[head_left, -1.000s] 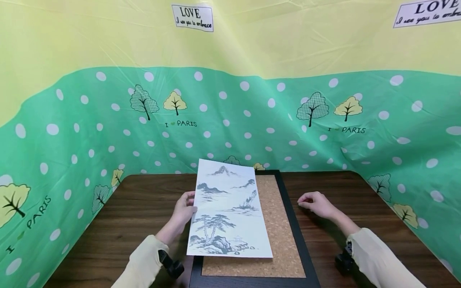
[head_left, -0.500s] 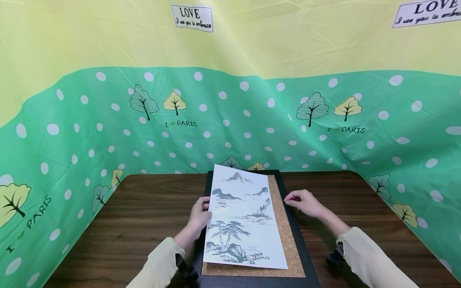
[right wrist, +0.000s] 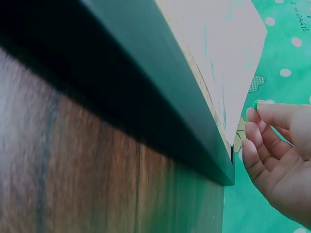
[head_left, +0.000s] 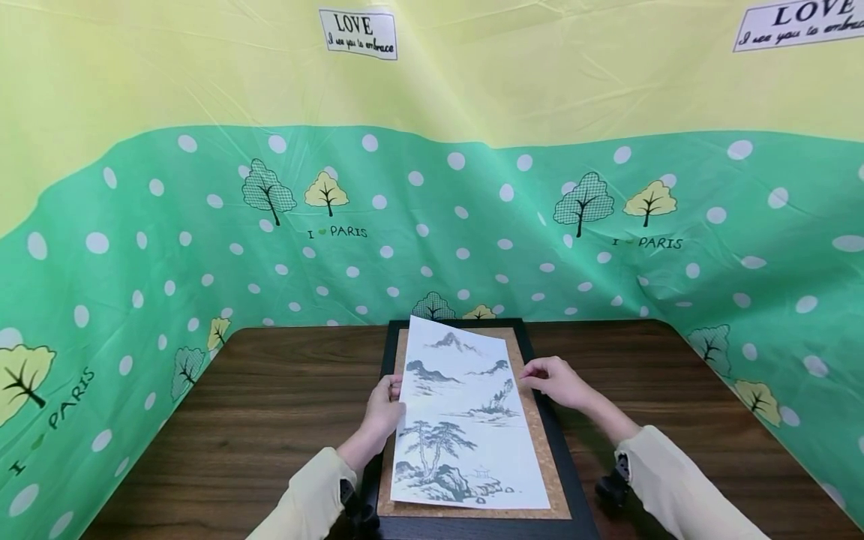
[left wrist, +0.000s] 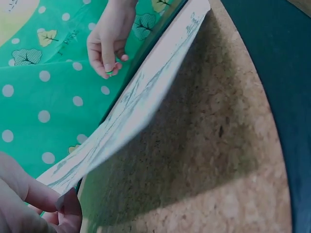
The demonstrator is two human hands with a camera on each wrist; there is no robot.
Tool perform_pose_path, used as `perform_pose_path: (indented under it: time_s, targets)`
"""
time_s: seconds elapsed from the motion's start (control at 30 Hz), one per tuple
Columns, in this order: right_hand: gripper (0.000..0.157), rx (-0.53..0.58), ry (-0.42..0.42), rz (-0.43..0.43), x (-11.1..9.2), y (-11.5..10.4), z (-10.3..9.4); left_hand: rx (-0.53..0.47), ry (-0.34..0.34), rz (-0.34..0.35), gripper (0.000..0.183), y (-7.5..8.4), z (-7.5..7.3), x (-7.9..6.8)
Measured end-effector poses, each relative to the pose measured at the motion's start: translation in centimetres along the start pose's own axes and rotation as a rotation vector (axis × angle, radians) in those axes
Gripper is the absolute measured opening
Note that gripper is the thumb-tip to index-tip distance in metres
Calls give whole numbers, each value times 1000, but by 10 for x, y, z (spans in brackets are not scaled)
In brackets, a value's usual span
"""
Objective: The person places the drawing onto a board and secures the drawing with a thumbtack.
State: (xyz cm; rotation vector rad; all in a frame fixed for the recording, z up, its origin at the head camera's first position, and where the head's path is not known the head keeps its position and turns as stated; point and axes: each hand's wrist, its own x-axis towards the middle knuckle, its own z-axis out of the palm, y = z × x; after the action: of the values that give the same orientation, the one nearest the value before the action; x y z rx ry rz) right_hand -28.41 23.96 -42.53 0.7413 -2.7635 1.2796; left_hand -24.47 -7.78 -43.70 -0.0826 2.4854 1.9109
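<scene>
A white sheet of paper [head_left: 466, 427] printed with grey ink mountains and pines lies over a black-framed cork board [left wrist: 233, 150]. My left hand [head_left: 381, 416] pinches the sheet's left edge between thumb and fingers. In the left wrist view the paper bows, with its near edge lifted off the cork and casting a shadow. My right hand [head_left: 556, 382] is over the board's right side, close to the paper's right edge. Between its thumb and index fingertip it pinches a small green pushpin [right wrist: 256, 104], mostly hidden by the fingers.
The board's black frame [head_left: 565, 450] stands out as a raised border on the dark wooden table [head_left: 283, 405]. A green and yellow printed cloth [head_left: 405, 195] hangs behind and at both sides of the table. Each wrist carries a small black camera.
My left hand has carried the sheet rightward and slightly nearer, so that it now lies mostly within the board's frame. My right hand has moved left from the table to the board's right side.
</scene>
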Motion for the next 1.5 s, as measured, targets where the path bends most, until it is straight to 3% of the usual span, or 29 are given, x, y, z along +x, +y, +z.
perform_pose_path:
  time_s: [0.27, 0.5, 0.73, 1.0, 1.27, 1.4, 1.5]
  targets:
    - [16, 18, -23, -11, 2, -4, 5, 63, -81, 14, 53, -2, 1, -2]
    - [16, 25, -31, 15, 3, -2, 8, 117, -69, 27, 52, -5, 2, 1]
    - [16, 17, -33, -5, 1, -8, 9, 237, -55, 85, 46, -7, -2, 3]
    - [13, 25, -46, -2, -3, -37, 5, 241, -83, 130, 50, -9, -18, 2]
    - [17, 42, -40, 4, 5, -9, 10, 296, -33, 169, 54, -16, -37, 7]
    - [19, 54, -41, 3, 9, -1, 12, 318, 7, 148, 53, -23, -48, 11]
    - [19, 62, -48, 9, 10, -2, 14, 310, -1, 120, 53, -30, -55, 13]
